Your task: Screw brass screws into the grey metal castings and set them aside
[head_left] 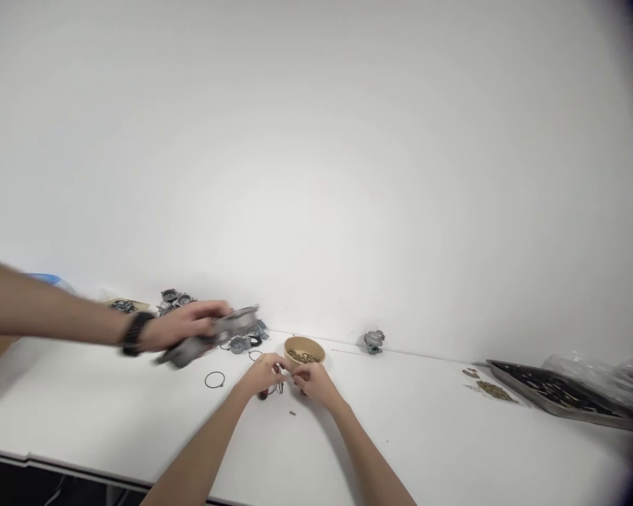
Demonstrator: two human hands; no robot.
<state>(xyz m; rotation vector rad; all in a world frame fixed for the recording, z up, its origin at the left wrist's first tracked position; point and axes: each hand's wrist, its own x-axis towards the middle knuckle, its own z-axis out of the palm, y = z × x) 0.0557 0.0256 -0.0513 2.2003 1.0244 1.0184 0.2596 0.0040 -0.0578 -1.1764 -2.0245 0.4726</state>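
My left hand and my right hand meet over the white table, just in front of a tan paper bowl holding small brass-coloured parts. Both hands are closed in a pinch around a small dark item with a thin black ring between them; what exactly it is stays too small to tell. A tiny loose part lies on the table below my hands.
Another person's hand with a black wristband reaches in from the left, holding a grey metal part. Several grey castings sit at the back left, one casting by the wall, a black O-ring, a dark tray at right.
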